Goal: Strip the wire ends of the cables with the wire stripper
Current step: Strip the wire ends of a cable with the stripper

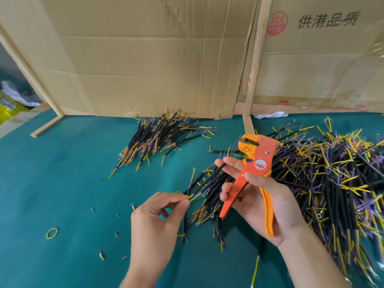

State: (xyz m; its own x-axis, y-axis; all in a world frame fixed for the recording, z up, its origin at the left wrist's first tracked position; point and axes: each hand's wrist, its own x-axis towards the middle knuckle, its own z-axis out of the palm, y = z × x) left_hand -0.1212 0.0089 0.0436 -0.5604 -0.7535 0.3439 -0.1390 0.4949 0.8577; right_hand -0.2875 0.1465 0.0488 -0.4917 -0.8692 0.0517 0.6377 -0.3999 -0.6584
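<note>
My right hand (pixel 259 196) holds an orange wire stripper (pixel 252 169) upright, palm toward me, jaws at the top and handles spread. Its fingertips also hold a black cable (pixel 209 177) that slants down to the left. My left hand (pixel 158 217) pinches the yellow wire end (pixel 192 196) of that cable between thumb and forefinger. A large heap of black cables with yellow and purple wire ends (pixel 332 179) lies at the right. A smaller pile of cables (pixel 160 136) sits further back in the middle.
The work surface is a green mat (pixel 62 173). Cardboard sheets (pixel 155 55) on wooden posts stand as a wall behind it. A yellow rubber band (pixel 52 233) and small scraps of insulation (pixel 101 254) lie at the lower left.
</note>
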